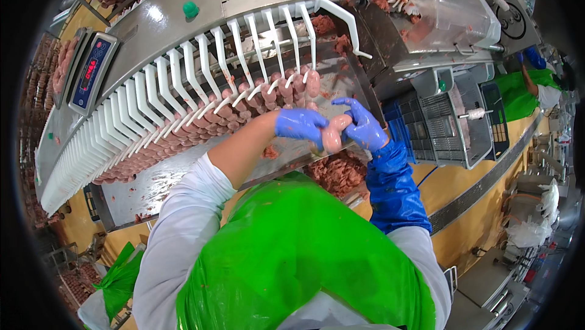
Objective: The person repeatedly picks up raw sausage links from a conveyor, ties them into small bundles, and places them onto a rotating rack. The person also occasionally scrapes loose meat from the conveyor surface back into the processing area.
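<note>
Both my hands, in blue-violet gloves, meet in front of my chest over a metal tray. My left hand curls around the side of some short pale-pink sausage links. On their other side, my right hand grips the upper link low between its fingers, with the forefinger raised and stretched out. Just beyond, rows of linked sausages hang from white hooks along a curved steel machine. Part of the left fingers is hidden behind the links.
Below my hands lies a heap of ground meat. A scale with a lit display stands at the left. Grey crates sit at the right, below a clear machine cover. Another person in a green apron is at far right.
</note>
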Demonstrator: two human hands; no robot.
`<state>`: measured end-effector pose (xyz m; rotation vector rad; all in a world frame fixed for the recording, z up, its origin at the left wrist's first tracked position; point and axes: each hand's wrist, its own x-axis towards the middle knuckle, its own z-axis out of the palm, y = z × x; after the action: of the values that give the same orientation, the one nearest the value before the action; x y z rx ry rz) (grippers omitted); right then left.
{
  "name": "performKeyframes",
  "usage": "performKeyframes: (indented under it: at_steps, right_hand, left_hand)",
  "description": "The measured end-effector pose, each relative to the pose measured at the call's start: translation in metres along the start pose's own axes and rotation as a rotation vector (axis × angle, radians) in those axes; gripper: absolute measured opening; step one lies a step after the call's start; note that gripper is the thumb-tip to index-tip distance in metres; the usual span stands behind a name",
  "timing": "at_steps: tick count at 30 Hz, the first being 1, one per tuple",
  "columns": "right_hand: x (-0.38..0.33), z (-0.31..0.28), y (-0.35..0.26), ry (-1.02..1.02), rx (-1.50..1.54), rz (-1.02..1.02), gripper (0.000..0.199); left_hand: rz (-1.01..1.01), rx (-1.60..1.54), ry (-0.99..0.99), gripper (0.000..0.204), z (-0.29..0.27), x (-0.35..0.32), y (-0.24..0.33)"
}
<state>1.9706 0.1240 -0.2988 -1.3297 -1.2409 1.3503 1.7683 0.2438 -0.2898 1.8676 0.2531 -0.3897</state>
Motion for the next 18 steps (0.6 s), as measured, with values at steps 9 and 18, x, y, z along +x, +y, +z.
performKeyframes:
  at_steps: [9,18]
  right_hand:
    - [0.0,-0.043,-0.007,-0.111,-0.173,0.143,0.054]
    - [0.076,-0.108,-0.054,0.278,-0.007,-0.225,0.035]
  left_hand:
    - [0.051,-0.476,0.076,0.038,-0.001,0.013,0.008]
    - [0.237,-0.924,0.764,0.04,0.007,0.048,-0.009]
